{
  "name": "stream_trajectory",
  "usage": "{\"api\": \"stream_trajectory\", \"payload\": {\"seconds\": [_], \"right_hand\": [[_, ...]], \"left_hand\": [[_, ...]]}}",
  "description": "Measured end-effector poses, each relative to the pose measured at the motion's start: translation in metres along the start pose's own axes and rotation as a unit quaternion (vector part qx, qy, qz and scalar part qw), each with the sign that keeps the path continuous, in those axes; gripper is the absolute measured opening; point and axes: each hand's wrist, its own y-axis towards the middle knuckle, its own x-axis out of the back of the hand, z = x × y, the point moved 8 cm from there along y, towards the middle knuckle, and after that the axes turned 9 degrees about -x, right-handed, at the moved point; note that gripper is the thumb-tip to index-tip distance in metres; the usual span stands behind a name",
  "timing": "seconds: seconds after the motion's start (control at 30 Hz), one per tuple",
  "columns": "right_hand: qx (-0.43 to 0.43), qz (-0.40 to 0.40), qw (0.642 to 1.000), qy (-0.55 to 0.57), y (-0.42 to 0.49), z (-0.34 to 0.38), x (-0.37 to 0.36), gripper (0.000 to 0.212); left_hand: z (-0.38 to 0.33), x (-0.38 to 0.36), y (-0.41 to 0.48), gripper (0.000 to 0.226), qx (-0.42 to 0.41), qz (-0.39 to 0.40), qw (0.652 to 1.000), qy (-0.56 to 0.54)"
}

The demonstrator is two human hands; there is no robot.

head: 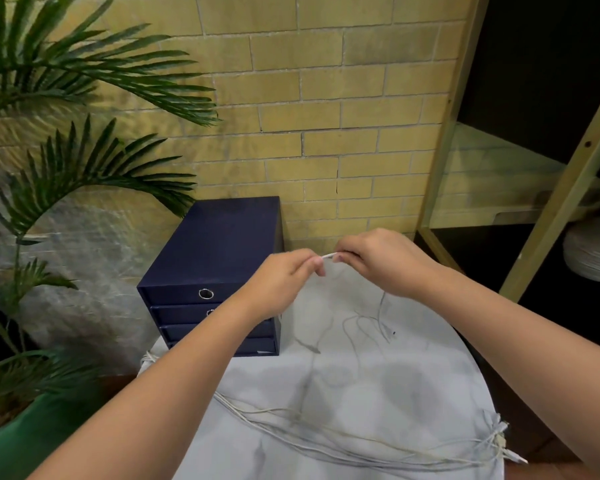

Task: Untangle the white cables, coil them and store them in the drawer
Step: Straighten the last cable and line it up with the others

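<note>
1. On my left I see a palm plant [84,161], its fronds arching toward the middle.
2. It stands in a green pot [25,441] at the lower left corner.
3. Behind the plant is a grey, stone-like surface [94,271].
4. A yellow brick wall [326,98] fills the back.
5. On my right stands a pale wooden shelf unit [492,174], dark inside.
6. A white ribbed round thing [589,258] sits low in it; I cannot tell what it is.
7. Below me is a round pale table [378,382] with faint grey veining.

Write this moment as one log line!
left hand, right hand: pinch thin white cable | navy drawer box: top drawer shut | other white cables: uncoiled
</note>
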Motion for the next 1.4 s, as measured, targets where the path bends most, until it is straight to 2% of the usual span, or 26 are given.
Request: {"api": "stream_trajectory", "payload": {"seconds": [0.07,0.13,0.27,0.43,0.57,0.63,0.83,1.0,1.1,1.3,1.4], "right_hand": [[-0.055,0.066,0.993,0.081,0.0,-0.016,-0.008,0.022],[-0.115,0.093,0.976,0.157,-0.006,-0.039,-0.011,0.028],[-0.171,0.054,0.972,0.15,-0.014,-0.07,-0.006,0.026],[-0.157,-0.001,0.977,0.144,-0.01,-0.061,0.0,0.02],[-0.129,-0.012,0.982,0.139,-0.003,-0.045,0.001,0.019],[-0.122,-0.018,0.983,0.134,0.0,-0.04,0.004,0.019],[-0.07,-0.049,0.993,0.082,0.003,-0.02,0.018,0.019],[-0.166,-0.024,0.983,0.074,-0.007,-0.071,0.017,0.022],[-0.181,-0.027,0.979,0.095,-0.018,-0.082,0.016,0.024],[-0.167,-0.053,0.976,0.131,-0.011,-0.064,0.02,0.021],[-0.156,-0.038,0.978,0.136,-0.009,-0.054,0.02,0.022]], "left_hand": [[-0.005,0.02,0.002,0.028,-0.014,-0.043,0.997,0.064],[0.0,0.04,-0.001,0.029,-0.012,-0.078,0.992,0.095],[0.023,0.057,-0.011,0.029,0.003,-0.081,0.989,0.125],[0.025,0.043,-0.015,0.026,0.038,-0.025,0.997,0.054],[0.0,0.037,0.0,0.023,-0.005,-0.025,0.998,0.061],[-0.01,0.039,0.006,0.027,-0.023,-0.047,0.995,0.088],[-0.011,0.053,0.011,0.034,-0.004,-0.141,0.963,0.229],[0.028,0.097,-0.01,0.03,0.054,-0.212,0.945,0.242],[0.043,0.102,-0.02,0.029,0.059,-0.182,0.95,0.246],[0.048,0.075,-0.019,0.025,0.098,-0.056,0.986,0.123],[0.029,0.062,-0.011,0.019,0.052,-0.032,0.995,0.085]]}}
